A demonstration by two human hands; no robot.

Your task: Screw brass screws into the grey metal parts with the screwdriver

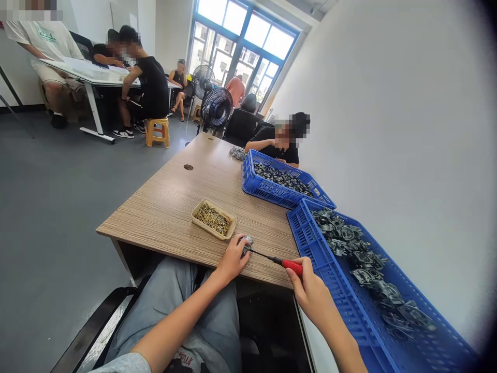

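My left hand (233, 257) is closed around a small grey metal part (247, 243) at the near edge of the wooden table (166, 207). Fingers cover much of the part, so its full shape is hidden. In my right hand (310, 285) is a screwdriver (292, 267) with a red and black handle. Its thin dark shaft points left, and the tip meets the grey part. Just beyond my left hand sits a shallow cream tray (194, 220) filled with brass-coloured screws (213, 218).
Two blue plastic crates (318, 267) (267, 194) along the right hold many dark grey metal parts. A person (277, 142) sits at the far table end, near a black fan (216, 108). Several people are around a white table (83, 72) at left.
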